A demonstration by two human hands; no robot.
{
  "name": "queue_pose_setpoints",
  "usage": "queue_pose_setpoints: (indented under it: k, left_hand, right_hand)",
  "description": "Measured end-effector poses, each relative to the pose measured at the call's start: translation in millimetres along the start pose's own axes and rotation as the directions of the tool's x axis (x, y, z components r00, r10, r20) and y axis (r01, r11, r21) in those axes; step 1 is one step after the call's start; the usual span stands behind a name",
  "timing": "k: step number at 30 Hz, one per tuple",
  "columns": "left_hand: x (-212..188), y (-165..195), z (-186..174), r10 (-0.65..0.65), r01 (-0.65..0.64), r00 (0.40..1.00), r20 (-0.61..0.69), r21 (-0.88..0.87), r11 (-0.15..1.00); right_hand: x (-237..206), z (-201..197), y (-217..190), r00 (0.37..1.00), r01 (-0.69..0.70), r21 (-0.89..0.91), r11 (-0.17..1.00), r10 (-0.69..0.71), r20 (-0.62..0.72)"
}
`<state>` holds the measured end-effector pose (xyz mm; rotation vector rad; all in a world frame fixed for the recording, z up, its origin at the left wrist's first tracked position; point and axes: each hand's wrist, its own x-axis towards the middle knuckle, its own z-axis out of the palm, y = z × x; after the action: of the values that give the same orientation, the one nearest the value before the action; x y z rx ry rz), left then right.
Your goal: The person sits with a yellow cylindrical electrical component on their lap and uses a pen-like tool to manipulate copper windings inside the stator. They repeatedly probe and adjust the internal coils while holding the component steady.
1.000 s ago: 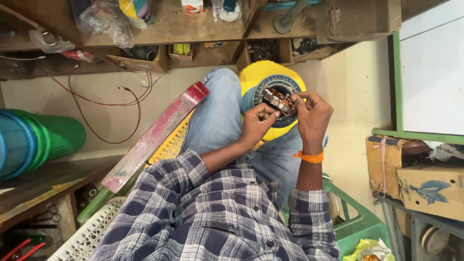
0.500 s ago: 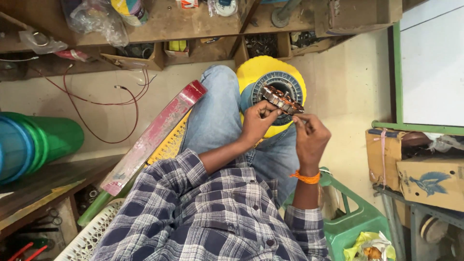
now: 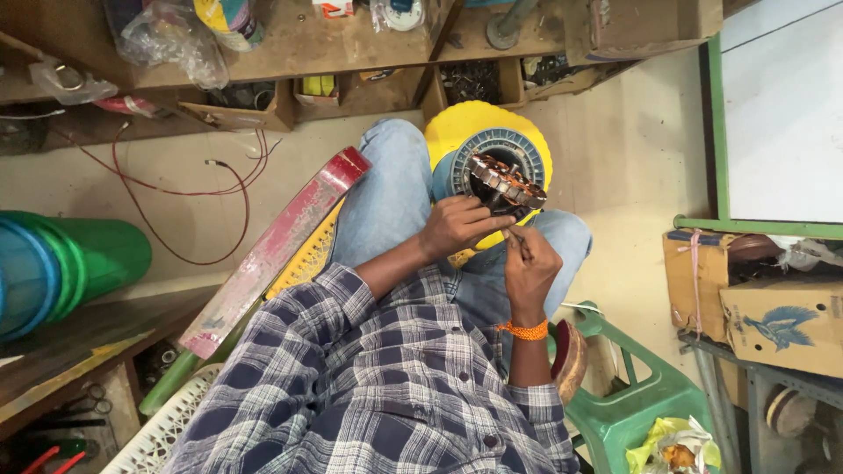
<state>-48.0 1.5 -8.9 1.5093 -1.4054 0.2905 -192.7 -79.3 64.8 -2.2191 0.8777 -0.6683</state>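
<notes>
Your left hand (image 3: 457, 226) grips the copper-wound motor core (image 3: 505, 183), which sits over your knees against a yellow disc (image 3: 474, 123). Your right hand (image 3: 529, 263) pinches a thin tool (image 3: 519, 240) just below the core

The motor core (image 3: 507, 183) is a round ring of dark metal plates wound with copper-coloured wire coils spaced around its rim. It sits tilted, its face turned up toward the camera, over the person's knees and in front of a yellow round stool (image 3: 486, 132) with a blue-grey ribbed disc (image 3: 470, 158) on it. A thin tool (image 3: 520, 240) points up at the core's lower edge.
</notes>
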Motion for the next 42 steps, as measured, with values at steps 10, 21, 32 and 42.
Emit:
queue_pose_setpoints:
  k: [10, 21, 32, 42]
  left_hand:
    - [-13, 16, 32, -0.734, 0.609, 0.678, 0.044, -0.593, 0.527]
    - [0, 17, 38, -0.846, 0.624, 0.475, 0.240, -0.770, 0.132]
    - [-1, 18, 42, -0.854, 0.649, 0.478, 0.206, -0.738, 0.185]
    - [9, 27, 17, -0.729, 0.671, 0.684, 0.037, -0.423, 0.609]
  right_hand:
    - [40, -43, -32, 0.992, 0.128, -0.089, 0.988, -0.128, 0.008]
    - [105, -3, 9, 0.964, -0.248, 0.244, 0.937, 0.215, 0.155]
    - [45, -38, -3, 0.949, -0.305, 0.215, 0.928, 0.278, 0.149]
    - [12, -2, -1, 0.986, -0.163, 0.139, 0.977, 0.155, 0.064]
